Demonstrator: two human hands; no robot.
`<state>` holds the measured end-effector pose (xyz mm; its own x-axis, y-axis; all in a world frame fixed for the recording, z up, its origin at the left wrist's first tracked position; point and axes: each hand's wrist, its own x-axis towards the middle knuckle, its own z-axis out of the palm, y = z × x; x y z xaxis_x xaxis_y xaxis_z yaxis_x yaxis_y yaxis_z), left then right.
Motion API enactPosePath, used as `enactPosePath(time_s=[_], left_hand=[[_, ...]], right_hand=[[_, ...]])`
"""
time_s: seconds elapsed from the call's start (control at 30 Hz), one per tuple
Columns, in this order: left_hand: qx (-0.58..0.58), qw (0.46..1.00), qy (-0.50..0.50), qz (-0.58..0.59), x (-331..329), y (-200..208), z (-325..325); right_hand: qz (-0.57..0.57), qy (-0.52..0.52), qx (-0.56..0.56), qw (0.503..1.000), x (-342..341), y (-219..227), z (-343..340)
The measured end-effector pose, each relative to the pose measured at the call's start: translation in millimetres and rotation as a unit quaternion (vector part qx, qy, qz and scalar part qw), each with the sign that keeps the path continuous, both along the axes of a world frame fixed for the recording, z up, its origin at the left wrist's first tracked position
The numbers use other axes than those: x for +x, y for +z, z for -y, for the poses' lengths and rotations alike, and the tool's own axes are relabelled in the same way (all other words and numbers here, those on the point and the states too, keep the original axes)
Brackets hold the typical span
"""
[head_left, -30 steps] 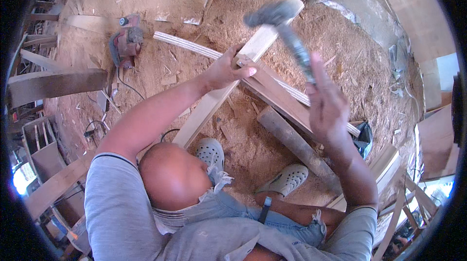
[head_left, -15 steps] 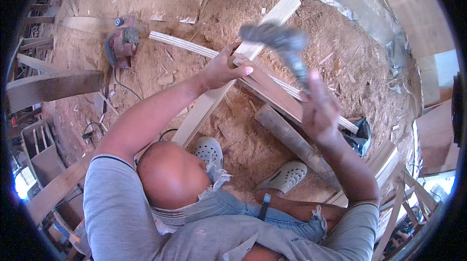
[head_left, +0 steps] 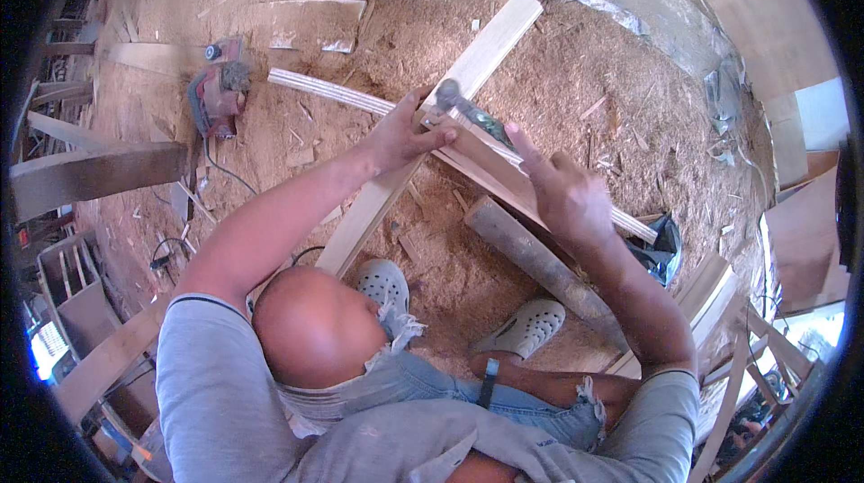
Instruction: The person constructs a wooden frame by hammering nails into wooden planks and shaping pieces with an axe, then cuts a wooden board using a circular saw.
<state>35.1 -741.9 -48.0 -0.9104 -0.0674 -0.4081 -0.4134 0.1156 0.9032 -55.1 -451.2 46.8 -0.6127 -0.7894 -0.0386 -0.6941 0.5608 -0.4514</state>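
Observation:
My right hand (head_left: 571, 199) is closed round the handle of a hammer (head_left: 486, 126), its index finger lying along the handle. The dark hammer head is at the joint of two pieces of wood, close to the fingers of my left hand; whether it touches the wood I cannot tell. My left hand (head_left: 400, 136) grips the end of a brownish wooden board (head_left: 490, 162) where it crosses a long pale wooden plank (head_left: 495, 42). A thin pale strip of wood (head_left: 328, 91) runs beneath, sticking out on both sides.
On the sawdust-covered floor lies a red power tool (head_left: 220, 96) with a cord, at the left. A grey cylindrical post (head_left: 531, 258) slants beneath the work, near my shoes. A black plastic bag (head_left: 661, 249) lies at the right. Curved wooden pieces (head_left: 99, 172) stand at the far left.
The hammer has swung down from above the plank to the joint beside my left hand. My right hand has moved slightly left with it, while my left hand keeps its grip.

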Motion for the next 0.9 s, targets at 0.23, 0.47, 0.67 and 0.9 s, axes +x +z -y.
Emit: enactPosePath(time_s=[0.23, 0.47, 0.67, 0.9], left_hand=[[0.032, 0.999, -0.017, -0.011, -9, 21, -3], [0.047, 0.995, 0.051, -0.067, -3, -12, 3], [-0.108, 0.993, 0.005, -0.038, -8, -2, -10], [-0.080, 0.995, 0.010, -0.054, 3, 4, 2]], right_hand=[[-0.105, -0.013, -0.335, 0.936, -8, 21, 1], [-0.047, 0.037, -0.120, 0.991, -17, 27, 14], [0.026, 0.031, 0.058, 0.998, 1, -7, -13], [-0.093, 0.012, -0.309, 0.946, -7, 21, 1]])
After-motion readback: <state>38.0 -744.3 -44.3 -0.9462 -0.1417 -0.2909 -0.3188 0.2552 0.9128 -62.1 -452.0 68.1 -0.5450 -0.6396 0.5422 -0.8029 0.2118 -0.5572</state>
